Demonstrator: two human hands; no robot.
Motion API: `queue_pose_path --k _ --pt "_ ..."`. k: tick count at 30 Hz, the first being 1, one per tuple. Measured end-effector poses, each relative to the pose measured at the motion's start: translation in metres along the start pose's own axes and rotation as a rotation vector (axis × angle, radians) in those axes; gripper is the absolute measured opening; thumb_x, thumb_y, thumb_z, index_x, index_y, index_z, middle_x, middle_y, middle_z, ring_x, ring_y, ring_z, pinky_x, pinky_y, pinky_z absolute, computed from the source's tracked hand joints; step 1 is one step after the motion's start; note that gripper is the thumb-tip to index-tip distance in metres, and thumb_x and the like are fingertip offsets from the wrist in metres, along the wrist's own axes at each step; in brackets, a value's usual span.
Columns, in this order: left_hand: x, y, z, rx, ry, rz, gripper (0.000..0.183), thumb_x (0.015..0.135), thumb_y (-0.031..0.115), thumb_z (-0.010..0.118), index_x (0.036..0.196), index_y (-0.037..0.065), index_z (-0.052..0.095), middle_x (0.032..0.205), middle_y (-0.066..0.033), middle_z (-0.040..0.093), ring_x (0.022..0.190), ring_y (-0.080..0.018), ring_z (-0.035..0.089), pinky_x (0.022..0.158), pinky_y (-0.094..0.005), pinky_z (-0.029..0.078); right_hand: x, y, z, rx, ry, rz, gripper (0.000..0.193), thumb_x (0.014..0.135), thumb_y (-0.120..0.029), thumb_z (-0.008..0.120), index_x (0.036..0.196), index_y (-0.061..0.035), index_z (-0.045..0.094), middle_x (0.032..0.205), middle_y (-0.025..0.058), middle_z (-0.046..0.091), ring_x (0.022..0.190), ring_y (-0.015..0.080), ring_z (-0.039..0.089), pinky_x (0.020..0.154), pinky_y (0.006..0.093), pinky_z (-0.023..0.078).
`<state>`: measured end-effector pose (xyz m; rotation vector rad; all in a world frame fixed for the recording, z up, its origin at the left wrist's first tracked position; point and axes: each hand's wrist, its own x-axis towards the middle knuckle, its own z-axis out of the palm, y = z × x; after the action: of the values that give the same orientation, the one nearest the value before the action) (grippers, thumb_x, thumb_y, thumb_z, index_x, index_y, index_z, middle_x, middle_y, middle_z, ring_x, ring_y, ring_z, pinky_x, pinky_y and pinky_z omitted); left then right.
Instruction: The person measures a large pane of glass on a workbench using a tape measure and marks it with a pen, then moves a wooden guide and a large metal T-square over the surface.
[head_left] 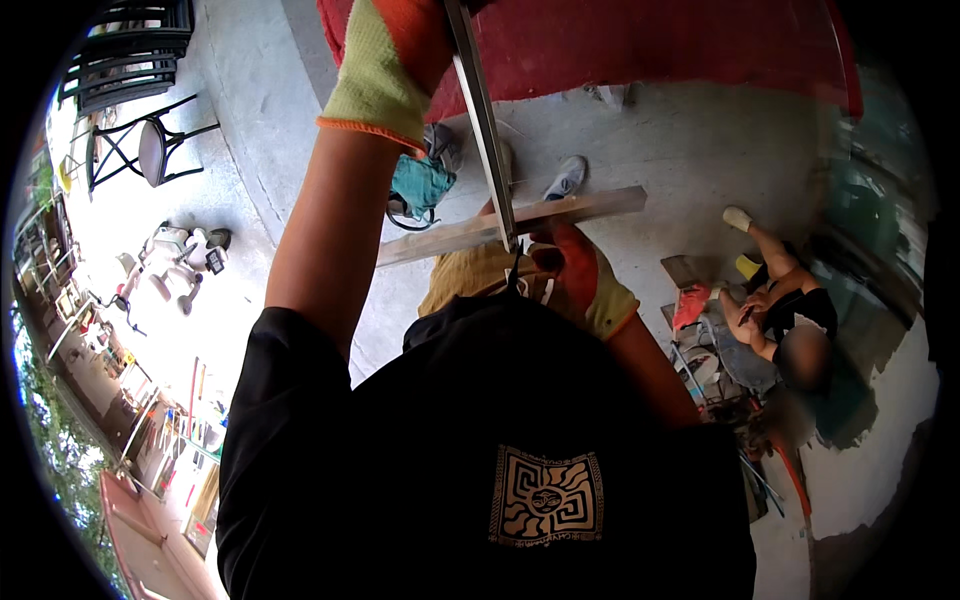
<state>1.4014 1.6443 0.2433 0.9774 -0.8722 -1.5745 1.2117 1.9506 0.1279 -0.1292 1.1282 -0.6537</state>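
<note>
My left hand [400, 65] is raised at the top edge in a yellow-green work glove with an orange-red palm. It is closed around the upper part of a long, narrow metal bar [483, 115], and its fingers are partly cut off by the frame. The bar slants down to my waist. My right hand [590, 280], gloved alike, sits by the bar's lower end with its fingers curled. What it grips is hidden. Beside both, a long, flat greyish strip [590, 205] runs crosswise in front of my body; the bar passes over it.
A red surface [690, 50] spans the far side. On the floor lies a teal bag [420, 182]. To the right, another person [790, 310] sits low beside tools and scraps. A folding chair [153, 150] and a scooter [175, 265] stand at left.
</note>
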Motion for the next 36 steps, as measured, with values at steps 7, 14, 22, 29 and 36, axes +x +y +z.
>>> queue_pose_path --k 7,14,22,29,36 --pt "0.006 -0.003 -0.015 -0.134 0.040 -0.057 0.048 0.109 0.044 0.063 0.134 0.002 0.060 0.080 0.0004 0.055 0.072 -0.0147 0.059 0.081 -0.0357 0.056 0.040 0.012 -0.007 0.043 -0.124 0.051 0.046 0.108 -0.047 0.060 0.137 -0.0122 0.061 0.115 0.0041 0.070 0.095 0.0132 0.067 0.086 0.0301 0.057" --pt "0.011 -0.007 -0.028 -0.178 -0.003 -0.030 0.046 0.110 0.041 0.062 0.135 0.003 0.058 0.081 -0.0004 0.055 0.073 -0.0158 0.058 0.080 -0.0366 0.057 0.054 0.013 0.009 0.017 -0.146 0.033 0.047 0.108 -0.047 0.059 0.133 -0.0075 0.064 0.121 0.0050 0.070 0.098 0.0154 0.069 0.086 0.0324 0.059" --pt "0.015 -0.002 -0.032 -0.192 0.011 -0.050 0.044 0.111 0.039 0.060 0.134 0.002 0.058 0.081 -0.0007 0.055 0.071 -0.0149 0.057 0.080 -0.0349 0.057 0.053 0.025 0.014 -0.047 -0.103 -0.017 0.047 0.107 -0.044 0.059 0.135 -0.0066 0.063 0.119 0.0070 0.072 0.094 0.0165 0.070 0.085 0.0346 0.059" --pt "0.021 -0.001 -0.031 -0.164 0.035 -0.056 0.046 0.111 0.040 0.060 0.136 0.001 0.058 0.081 -0.0009 0.056 0.071 -0.0145 0.058 0.080 -0.0352 0.057 0.059 0.025 0.014 0.003 -0.129 -0.058 0.047 0.106 -0.042 0.058 0.136 -0.0064 0.062 0.118 0.0081 0.072 0.093 0.0173 0.070 0.085 0.0352 0.059" --pt "0.039 -0.018 -0.045 -0.237 -0.073 -0.039 0.049 0.109 0.040 0.063 0.139 0.001 0.056 0.089 -0.0036 0.061 0.077 -0.0185 0.063 0.083 -0.0382 0.059 0.065 0.035 0.015 0.084 -0.042 -0.145 0.040 0.108 -0.040 0.060 0.126 -0.0046 0.063 0.108 0.0086 0.071 0.087 0.0180 0.070 0.080 0.0336 0.060"
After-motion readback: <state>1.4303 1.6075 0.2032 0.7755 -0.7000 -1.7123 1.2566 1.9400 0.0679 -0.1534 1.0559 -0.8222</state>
